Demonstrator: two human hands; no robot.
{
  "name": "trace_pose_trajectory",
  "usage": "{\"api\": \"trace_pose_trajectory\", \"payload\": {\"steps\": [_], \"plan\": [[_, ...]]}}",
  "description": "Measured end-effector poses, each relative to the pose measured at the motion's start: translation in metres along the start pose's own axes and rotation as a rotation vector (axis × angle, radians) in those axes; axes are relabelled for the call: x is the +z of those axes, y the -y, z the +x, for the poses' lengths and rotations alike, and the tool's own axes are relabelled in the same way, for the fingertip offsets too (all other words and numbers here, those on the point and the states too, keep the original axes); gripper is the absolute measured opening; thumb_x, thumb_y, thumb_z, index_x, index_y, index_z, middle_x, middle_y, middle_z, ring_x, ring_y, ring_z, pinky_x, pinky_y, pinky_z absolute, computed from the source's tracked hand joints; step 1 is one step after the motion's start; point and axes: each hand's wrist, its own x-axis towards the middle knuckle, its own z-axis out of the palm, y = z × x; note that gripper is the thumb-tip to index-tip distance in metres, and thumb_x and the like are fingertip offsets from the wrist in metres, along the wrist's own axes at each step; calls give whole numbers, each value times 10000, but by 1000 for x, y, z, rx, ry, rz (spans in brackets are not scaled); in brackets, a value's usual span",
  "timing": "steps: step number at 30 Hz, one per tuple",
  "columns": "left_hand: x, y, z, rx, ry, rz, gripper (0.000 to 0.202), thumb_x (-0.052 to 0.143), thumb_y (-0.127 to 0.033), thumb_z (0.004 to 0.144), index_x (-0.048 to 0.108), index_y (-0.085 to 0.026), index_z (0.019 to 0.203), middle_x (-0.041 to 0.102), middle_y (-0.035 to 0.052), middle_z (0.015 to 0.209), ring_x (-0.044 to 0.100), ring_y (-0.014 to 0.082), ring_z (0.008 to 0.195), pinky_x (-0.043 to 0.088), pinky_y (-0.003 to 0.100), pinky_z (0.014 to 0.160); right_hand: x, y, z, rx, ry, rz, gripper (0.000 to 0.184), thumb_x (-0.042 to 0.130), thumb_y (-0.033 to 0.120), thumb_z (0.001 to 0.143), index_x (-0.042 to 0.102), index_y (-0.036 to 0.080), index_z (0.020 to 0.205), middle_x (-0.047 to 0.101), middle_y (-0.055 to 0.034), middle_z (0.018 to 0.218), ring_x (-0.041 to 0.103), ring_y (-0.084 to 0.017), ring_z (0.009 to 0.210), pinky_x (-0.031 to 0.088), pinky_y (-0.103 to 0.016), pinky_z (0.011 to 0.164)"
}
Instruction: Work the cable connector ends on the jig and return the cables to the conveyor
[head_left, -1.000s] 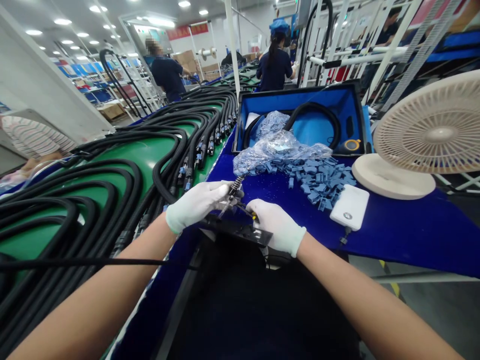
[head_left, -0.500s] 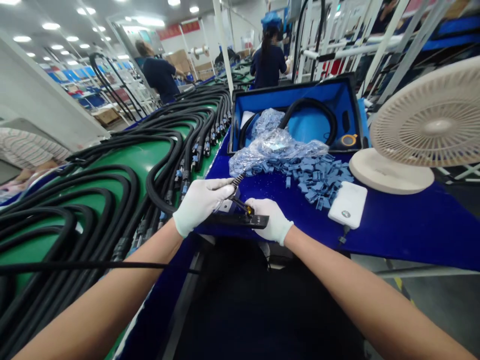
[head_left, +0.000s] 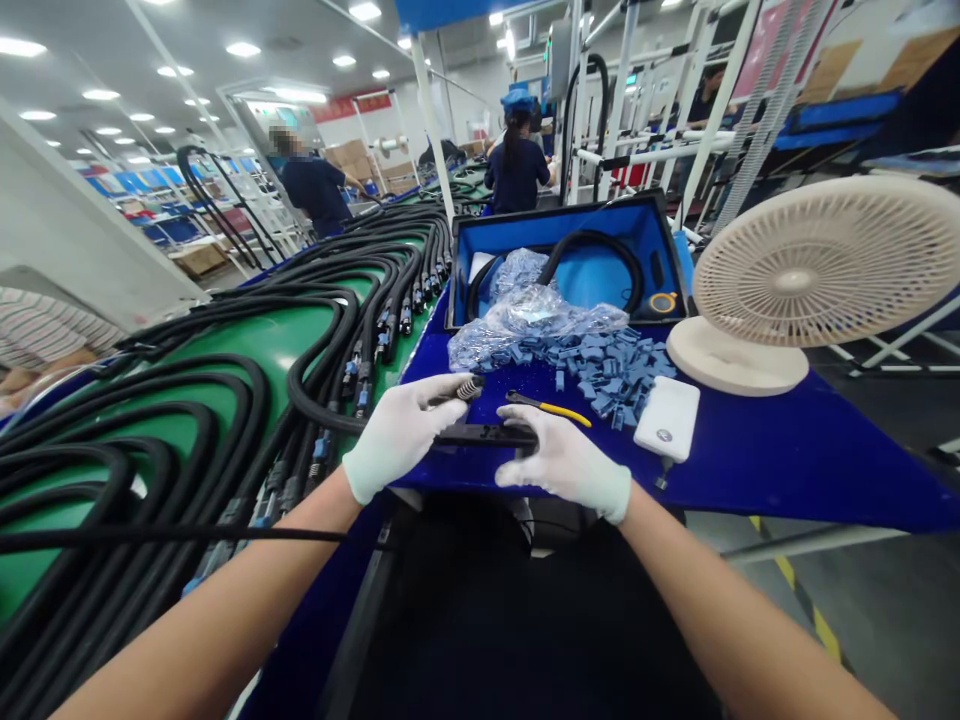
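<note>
My left hand (head_left: pixel 401 430), in a white glove, is closed around the end of a black hose (head_left: pixel 334 418). A ribbed, spring-like tip (head_left: pixel 470 388) sticks out past its thumb and fingers. My gloved right hand (head_left: pixel 562 460) is open, its thumb and fingers spread around the near end of a long black bar-shaped piece (head_left: pixel 487 434); whether it touches the piece I cannot tell. Pliers with yellow handles (head_left: pixel 559 410) lie on the blue table just beyond the right hand. Behind them is a heap of small blue plastic clips (head_left: pixel 615 370).
Many black hoses (head_left: pixel 240 400) cover the green surface (head_left: pixel 289 340) at left. A blue bin (head_left: pixel 600 275) holding a coiled hose stands behind a clear plastic bag (head_left: pixel 532 315). A white power bank (head_left: pixel 667 418) and a beige fan (head_left: pixel 795 280) are at right. Two co-workers stand farther back.
The pliers have left my right hand and now lie on the table. That hand has opened and shifted slightly right. My left hand keeps hold of the hose end. The view has turned a little.
</note>
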Motion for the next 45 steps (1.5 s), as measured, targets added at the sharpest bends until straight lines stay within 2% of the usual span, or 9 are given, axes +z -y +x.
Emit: {"api": "trace_pose_trajectory", "payload": {"steps": [5,9,22,24,28,30,35,40,45], "plan": [[7,8,-6,133,309,73,343,638,-357,900,765,-233,1194,751,51,1151,678,249,1080,513,355,995,28,10,-10,164,-101,607,485,742,244,764,559,175,1208,651,-106,1218,711,-222,921,614,-405,810],[15,17,-4,320,313,278,297,590,-288,950,772,-217,1173,713,74,1040,638,225,971,493,352,901,29,10,-8,85,-132,454,663,748,110,676,557,194,1305,681,-79,1213,664,-244,1101,563,-373,917],[18,42,-15,589,353,431,275,537,-297,982,767,-251,1126,638,58,903,579,193,820,468,328,753,22,15,-6,75,119,525,918,737,64,592,488,218,1461,701,-50,1130,695,-218,863,599,-334,744],[19,43,-13,478,375,283,332,622,-315,926,719,-266,1240,663,50,972,612,197,864,499,333,802,21,15,-8,54,98,478,891,743,69,594,517,223,1442,705,-50,1136,693,-227,919,598,-330,764],[24,43,-1,88,222,67,879,795,-318,707,471,-186,1513,671,56,1048,650,220,884,541,355,824,28,21,-11,110,3,475,774,699,77,637,553,201,1388,724,-52,1048,710,-205,796,608,-343,712],[24,46,4,0,249,24,843,752,-316,721,483,-159,1504,695,61,1005,671,241,912,542,382,864,36,25,-12,199,-45,574,654,667,100,676,579,182,1319,717,-24,874,700,-188,651,606,-345,637],[5,55,4,-30,587,-164,712,735,-334,755,575,-198,1435,712,106,1226,666,291,1144,509,400,993,53,27,-15,179,-21,546,472,688,91,664,684,182,1127,726,-25,871,711,-200,675,600,-358,683],[-14,51,4,-11,722,-79,775,794,-390,728,573,-211,1449,733,106,1161,689,311,1075,537,364,900,50,20,-18,-114,-13,345,409,669,31,673,746,192,1042,733,-37,1124,683,-223,1053,513,-359,976],[-3,71,14,15,942,-340,563,797,-433,734,710,-170,1225,739,110,1113,687,283,977,548,338,816,43,22,-19,-207,49,342,486,672,26,707,724,216,1152,712,-48,1211,649,-241,1164,454,-390,1076]]}}
